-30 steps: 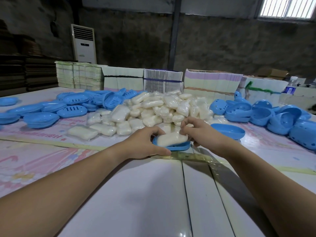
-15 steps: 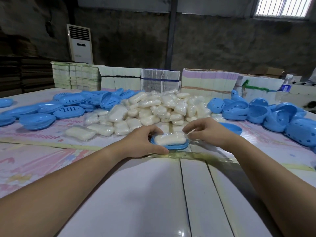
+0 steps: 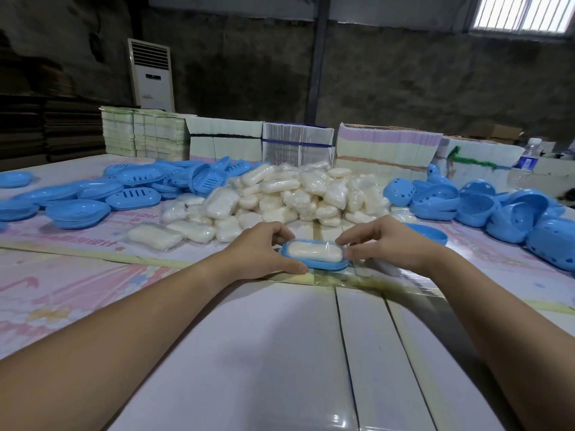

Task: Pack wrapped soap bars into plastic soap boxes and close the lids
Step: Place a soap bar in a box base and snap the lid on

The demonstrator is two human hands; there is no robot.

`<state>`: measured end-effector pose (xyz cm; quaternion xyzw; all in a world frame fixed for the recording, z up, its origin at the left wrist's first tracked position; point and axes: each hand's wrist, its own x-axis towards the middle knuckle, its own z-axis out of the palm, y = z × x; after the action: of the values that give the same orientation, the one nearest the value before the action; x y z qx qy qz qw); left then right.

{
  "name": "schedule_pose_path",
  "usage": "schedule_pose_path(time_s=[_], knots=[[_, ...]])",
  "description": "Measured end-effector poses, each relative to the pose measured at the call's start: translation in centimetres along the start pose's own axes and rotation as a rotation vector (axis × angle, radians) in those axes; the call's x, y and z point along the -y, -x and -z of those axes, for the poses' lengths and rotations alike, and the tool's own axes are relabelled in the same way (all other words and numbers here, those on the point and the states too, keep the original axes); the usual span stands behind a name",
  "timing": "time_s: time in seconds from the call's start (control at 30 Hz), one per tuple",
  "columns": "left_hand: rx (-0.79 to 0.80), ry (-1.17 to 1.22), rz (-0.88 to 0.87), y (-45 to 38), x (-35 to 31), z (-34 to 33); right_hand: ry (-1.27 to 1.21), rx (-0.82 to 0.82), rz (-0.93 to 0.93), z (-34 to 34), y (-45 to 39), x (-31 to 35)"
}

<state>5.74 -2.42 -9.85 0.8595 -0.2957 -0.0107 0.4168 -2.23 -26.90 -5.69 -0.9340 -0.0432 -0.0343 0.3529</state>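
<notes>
A blue soap box base [image 3: 323, 264] lies on the table in front of me with a wrapped white soap bar [image 3: 313, 251] lying flat in it. My left hand [image 3: 263, 251] grips the base's left end, thumb along its near edge. At the right end, my right hand [image 3: 384, 242] has its fingertips on the wrapper and rim. A big heap of wrapped soap bars [image 3: 292, 194] sits behind. A single blue lid [image 3: 431, 233] lies just behind my right hand.
Flat blue slotted trays [image 3: 133, 194] are piled at the left, domed blue lids [image 3: 504, 209] at the right. Stacks of flat cartons [image 3: 298, 144] line the table's far edge, with a water bottle [image 3: 529, 158] at the far right. White table panels [image 3: 264, 353] lie nearest me.
The soap bar was tilted on the base and now lies flat in it. My right hand has shifted from above the bar to its right end.
</notes>
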Motion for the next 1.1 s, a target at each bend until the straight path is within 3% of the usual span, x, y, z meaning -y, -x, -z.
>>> schedule_pose_path(time_s=[0.23, 0.87, 1.1], knots=[[-0.014, 0.005, -0.028, 0.0, -0.1, 0.0, 0.094, -0.028, 0.086, -1.0, -0.5, 0.2], [-0.029, 0.0, -0.052, -0.3, 0.2, -0.4, 0.127, -0.067, 0.096, -1.4, -0.8, 0.5], [0.006, -0.006, -0.214, 1.1, -0.6, -1.5, -0.045, -0.141, 0.136, -0.7, 0.0, 0.7]])
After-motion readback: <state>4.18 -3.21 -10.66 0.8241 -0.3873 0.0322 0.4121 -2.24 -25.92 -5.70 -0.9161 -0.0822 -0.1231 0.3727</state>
